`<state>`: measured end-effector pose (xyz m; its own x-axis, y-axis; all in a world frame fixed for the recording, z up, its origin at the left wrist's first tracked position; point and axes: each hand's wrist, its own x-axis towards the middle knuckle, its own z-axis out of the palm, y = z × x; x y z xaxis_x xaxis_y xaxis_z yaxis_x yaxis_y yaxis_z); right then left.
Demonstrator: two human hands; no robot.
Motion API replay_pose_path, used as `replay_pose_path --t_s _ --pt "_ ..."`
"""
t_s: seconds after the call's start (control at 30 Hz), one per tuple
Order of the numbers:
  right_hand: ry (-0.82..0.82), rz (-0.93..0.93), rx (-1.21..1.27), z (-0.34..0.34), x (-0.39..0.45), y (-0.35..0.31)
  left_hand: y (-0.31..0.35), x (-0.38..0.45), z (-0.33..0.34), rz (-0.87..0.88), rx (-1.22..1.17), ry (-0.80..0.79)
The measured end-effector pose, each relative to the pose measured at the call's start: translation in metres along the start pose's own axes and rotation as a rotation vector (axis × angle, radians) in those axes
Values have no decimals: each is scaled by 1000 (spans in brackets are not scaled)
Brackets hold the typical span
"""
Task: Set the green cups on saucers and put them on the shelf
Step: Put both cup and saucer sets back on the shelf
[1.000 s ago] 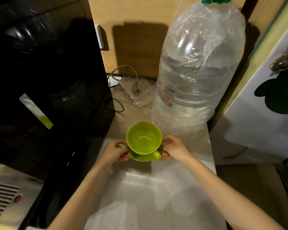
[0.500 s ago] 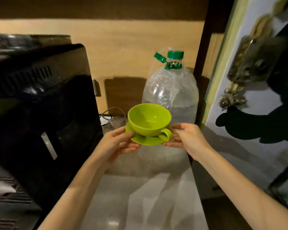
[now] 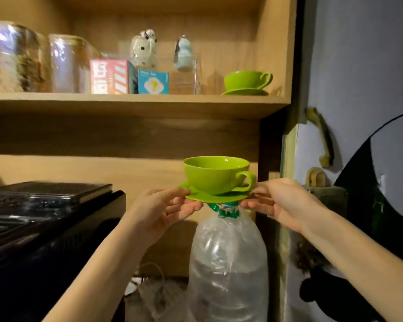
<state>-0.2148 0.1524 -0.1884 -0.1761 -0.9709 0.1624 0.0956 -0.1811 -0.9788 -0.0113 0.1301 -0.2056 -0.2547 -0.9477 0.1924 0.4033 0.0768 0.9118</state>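
Note:
A green cup stands on a green saucer, held in the air below the wooden shelf. My left hand grips the saucer's left rim and my right hand grips its right rim; the cup's handle points right. On the shelf at the far right stands a second green cup on its own saucer.
The shelf also holds glass jars, a red box, a blue box and two figurines. A big plastic water bottle stands right under the held saucer. A black appliance fills the left; a door is at right.
Both hands have lifted the cup and saucer from the counter up above the bottle's cap. My view has tilted up, so the shelf with the other cup has come into sight.

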Motion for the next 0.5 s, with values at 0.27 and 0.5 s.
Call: replay_pose_path --t_s 0.27,0.5 --pt "-1 -174 62 8 30 -86 77 31 39 133 -62 10" --pt "-26 -266 107 31 60 -149 145 61 57 216 -75 21"
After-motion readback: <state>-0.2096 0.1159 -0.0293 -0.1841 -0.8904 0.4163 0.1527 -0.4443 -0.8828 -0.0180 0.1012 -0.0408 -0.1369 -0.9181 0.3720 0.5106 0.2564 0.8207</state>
